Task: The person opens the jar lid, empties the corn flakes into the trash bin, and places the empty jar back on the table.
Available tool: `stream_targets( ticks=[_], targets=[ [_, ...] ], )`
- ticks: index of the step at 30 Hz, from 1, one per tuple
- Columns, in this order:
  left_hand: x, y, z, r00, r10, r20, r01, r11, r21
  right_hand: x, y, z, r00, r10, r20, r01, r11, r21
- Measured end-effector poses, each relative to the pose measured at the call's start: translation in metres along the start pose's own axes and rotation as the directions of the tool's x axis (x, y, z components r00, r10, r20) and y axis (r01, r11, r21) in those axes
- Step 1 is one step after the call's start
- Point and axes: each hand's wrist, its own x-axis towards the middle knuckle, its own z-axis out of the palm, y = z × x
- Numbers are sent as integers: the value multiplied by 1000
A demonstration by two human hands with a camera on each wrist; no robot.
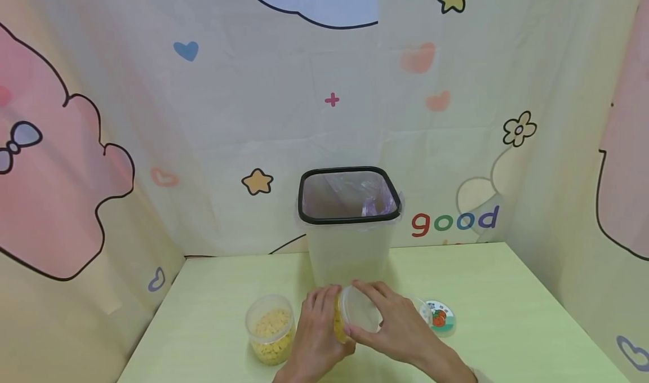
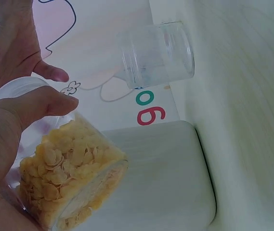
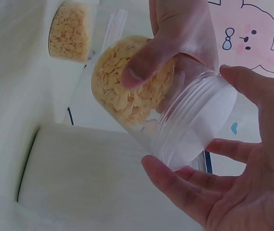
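Observation:
My left hand [image 1: 316, 326] grips a clear plastic jar [image 2: 69, 168] of pale yellow flakes, its thumb lying along the side. The jar is tilted, its lidded end toward the right hand. On that end sits a translucent white screw lid [image 3: 209, 122]. My right hand [image 1: 400, 321] holds the lid by its rim, thumb and fingertips spread around it. To the left of the hands, a second clear jar of flakes [image 1: 272, 338] stands upright on the table. Part of the held jar is hidden behind the left fingers in the head view.
A pale bin [image 1: 350, 253] with a black rim and a purplish liner stands behind the hands. Right of them are a clear jar [image 2: 158, 55] without flakes and a round disc [image 1: 441, 318] with a fruit picture. A printed curtain [image 1: 304, 90] encloses the table [image 1: 497, 315].

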Motion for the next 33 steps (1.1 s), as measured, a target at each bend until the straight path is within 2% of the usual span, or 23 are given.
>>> stream_targets(
  ticks=[8, 18, 21, 27, 33],
  targets=[
    [-1, 1, -1, 999, 25, -26, -24, 1000, 17, 0, 7, -4, 994, -106, 28, 104, 993, 62],
    [0, 0, -1, 999, 28, -28, -28, 999, 20, 3, 11, -8, 981, -177, 85, 165, 977, 133],
    [0, 0, -1, 999, 26, -24, -26, 1000, 18, 3, 12, -9, 970, -232, 73, 223, 969, 111],
    [-1, 0, -1, 1000, 23, -20, -23, 1000, 19, 3, 16, -10, 932, -357, 66, 359, 933, -9],
    [-2, -1, -1, 1000, 16, -7, -16, 1000, 16, 2, 17, -13, 916, -379, 131, 383, 924, -6]
  ],
)
